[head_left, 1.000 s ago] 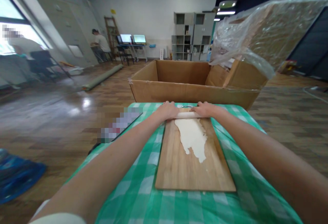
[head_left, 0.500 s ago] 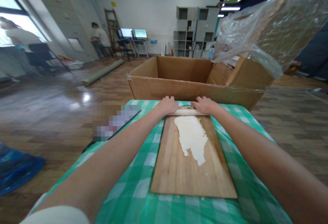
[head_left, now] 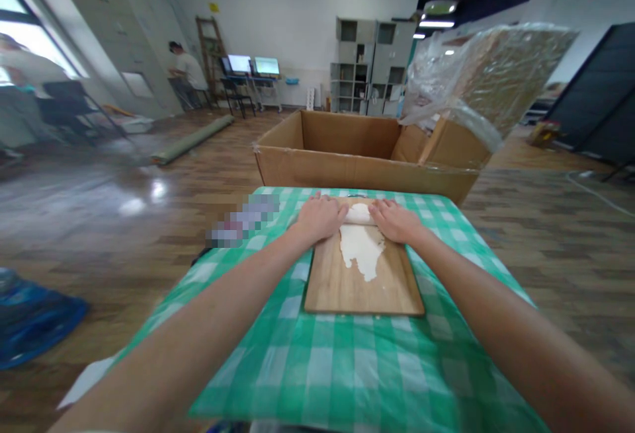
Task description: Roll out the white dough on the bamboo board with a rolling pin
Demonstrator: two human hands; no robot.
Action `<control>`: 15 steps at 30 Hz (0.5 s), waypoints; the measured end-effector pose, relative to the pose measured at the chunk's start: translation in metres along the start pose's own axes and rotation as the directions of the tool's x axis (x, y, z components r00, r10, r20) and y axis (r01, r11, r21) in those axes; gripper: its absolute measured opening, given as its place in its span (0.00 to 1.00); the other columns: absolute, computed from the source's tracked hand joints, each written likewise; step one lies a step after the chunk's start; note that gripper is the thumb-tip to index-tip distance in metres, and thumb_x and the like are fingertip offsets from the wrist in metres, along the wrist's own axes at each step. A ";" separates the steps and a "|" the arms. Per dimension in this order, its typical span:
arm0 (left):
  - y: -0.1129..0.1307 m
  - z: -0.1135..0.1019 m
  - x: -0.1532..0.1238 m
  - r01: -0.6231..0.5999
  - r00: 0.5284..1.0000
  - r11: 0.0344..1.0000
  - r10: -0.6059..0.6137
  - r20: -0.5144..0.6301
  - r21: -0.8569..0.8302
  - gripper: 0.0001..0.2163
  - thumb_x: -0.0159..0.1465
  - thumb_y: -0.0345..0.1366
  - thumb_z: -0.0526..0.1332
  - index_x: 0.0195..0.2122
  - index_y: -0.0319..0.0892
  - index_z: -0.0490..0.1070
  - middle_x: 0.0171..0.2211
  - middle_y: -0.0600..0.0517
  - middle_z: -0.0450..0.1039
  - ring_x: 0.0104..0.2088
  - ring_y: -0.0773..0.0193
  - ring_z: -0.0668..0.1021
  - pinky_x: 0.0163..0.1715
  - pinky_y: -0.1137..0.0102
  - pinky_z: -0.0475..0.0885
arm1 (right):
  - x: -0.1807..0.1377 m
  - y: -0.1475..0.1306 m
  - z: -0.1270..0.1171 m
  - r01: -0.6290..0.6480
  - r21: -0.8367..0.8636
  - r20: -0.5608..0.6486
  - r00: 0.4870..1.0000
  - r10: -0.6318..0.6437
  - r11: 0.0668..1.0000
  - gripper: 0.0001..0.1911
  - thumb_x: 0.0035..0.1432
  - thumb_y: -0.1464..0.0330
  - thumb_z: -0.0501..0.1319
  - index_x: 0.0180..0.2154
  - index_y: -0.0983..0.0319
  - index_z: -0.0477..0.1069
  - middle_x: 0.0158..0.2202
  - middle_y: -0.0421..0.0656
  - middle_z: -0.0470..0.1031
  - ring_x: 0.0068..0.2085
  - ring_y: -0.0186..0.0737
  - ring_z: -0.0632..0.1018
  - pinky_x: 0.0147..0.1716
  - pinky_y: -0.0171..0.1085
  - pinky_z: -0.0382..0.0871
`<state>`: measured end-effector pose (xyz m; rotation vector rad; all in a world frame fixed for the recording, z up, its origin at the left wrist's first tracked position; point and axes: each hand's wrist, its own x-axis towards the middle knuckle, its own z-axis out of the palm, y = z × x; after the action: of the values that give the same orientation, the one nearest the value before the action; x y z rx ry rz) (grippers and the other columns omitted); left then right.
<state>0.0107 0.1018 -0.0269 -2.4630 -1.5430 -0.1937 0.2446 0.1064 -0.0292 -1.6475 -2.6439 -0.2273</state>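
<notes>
A flattened sheet of pale dough (head_left: 362,248) lies on a wooden cutting board (head_left: 364,284), which rests on a green checked tablecloth (head_left: 347,367). A pale rolling pin (head_left: 358,214) sits across the far end of the dough. My left hand (head_left: 320,217) presses down on the pin's left end, fingers curled over it. My right hand (head_left: 395,219) does the same on the right end. Both arms reach forward over the table.
A large open cardboard box (head_left: 362,162) stands just beyond the table's far edge, with a plastic-wrapped package (head_left: 476,76) above its right side. A blurred flat object (head_left: 243,221) lies at the table's left. A person (head_left: 186,76) sits at far desks. Wooden floor surrounds the table.
The rolling pin and both hands have come back toward me over the dough. The camera has pulled back, so the board looks smaller and farther.
</notes>
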 end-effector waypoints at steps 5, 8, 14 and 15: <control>0.011 -0.002 -0.025 0.141 0.988 0.985 -0.146 -0.042 -0.100 0.32 0.77 0.54 0.41 0.63 0.33 0.71 0.62 0.32 0.74 0.65 0.40 0.73 0.64 0.51 0.65 | -0.032 -0.021 -0.007 -0.112 0.119 -0.077 0.990 0.121 0.987 0.37 0.78 0.53 0.35 0.69 0.73 0.59 0.71 0.64 0.63 0.71 0.56 0.67 0.65 0.50 0.60; 0.019 -0.004 -0.046 0.130 0.986 0.984 -0.141 -0.085 -0.124 0.33 0.77 0.56 0.43 0.67 0.33 0.66 0.68 0.34 0.68 0.70 0.42 0.68 0.68 0.52 0.61 | -0.054 -0.032 -0.007 -0.078 0.070 -0.128 0.988 0.087 0.994 0.40 0.77 0.51 0.37 0.70 0.77 0.58 0.74 0.67 0.57 0.74 0.59 0.62 0.69 0.51 0.56; 0.031 -0.012 -0.069 0.137 0.986 0.983 -0.147 -0.078 -0.120 0.39 0.75 0.58 0.47 0.70 0.23 0.62 0.71 0.29 0.61 0.74 0.38 0.60 0.73 0.53 0.55 | -0.079 -0.040 -0.009 -0.036 0.013 -0.117 0.992 0.037 0.999 0.47 0.74 0.46 0.39 0.72 0.81 0.55 0.75 0.68 0.54 0.77 0.61 0.54 0.72 0.53 0.49; 0.032 -0.013 -0.069 0.140 0.986 0.982 -0.150 -0.070 -0.124 0.39 0.75 0.58 0.47 0.69 0.23 0.63 0.71 0.28 0.62 0.74 0.38 0.61 0.73 0.52 0.55 | -0.079 -0.040 -0.010 -0.032 0.012 -0.116 0.993 0.034 0.999 0.47 0.74 0.45 0.39 0.72 0.80 0.55 0.75 0.68 0.54 0.76 0.61 0.54 0.72 0.53 0.49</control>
<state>0.0092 0.0252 -0.0338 -2.3978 -1.7238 -0.4145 0.2432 0.0168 -0.0312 -1.6207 -2.5272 -0.2984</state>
